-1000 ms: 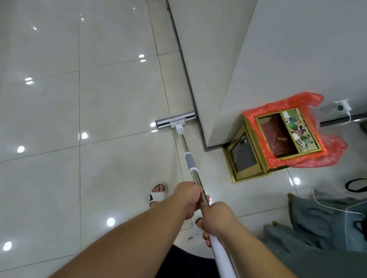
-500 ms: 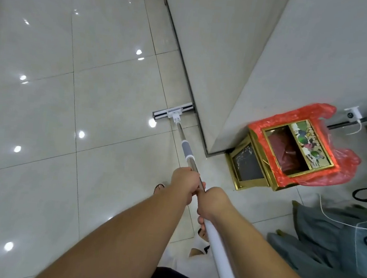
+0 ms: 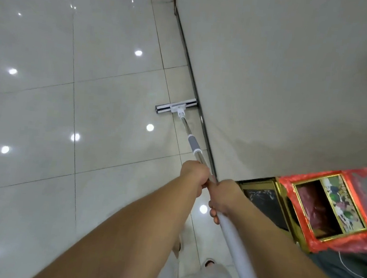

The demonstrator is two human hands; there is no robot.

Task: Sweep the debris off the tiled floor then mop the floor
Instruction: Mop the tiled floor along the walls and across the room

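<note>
Both hands grip the mop handle (head far ahead).

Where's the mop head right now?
In the head view, the mop head lies flat on the tiled floor, centre of frame, its right end against the wall's baseboard.

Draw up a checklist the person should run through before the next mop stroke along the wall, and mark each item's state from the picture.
1. Both hands on the mop handle: left hand and right hand are wrapped around it. Ok.
2. Mop head flat on the tiled floor: ok.
3. Mop head's right end close against the wall base: ok.
4. Path ahead free of debris: none seen. Ok.
5. Gold bin with red bag clear of the handle: ok.
6. Mop pad wet: cannot tell.
</note>
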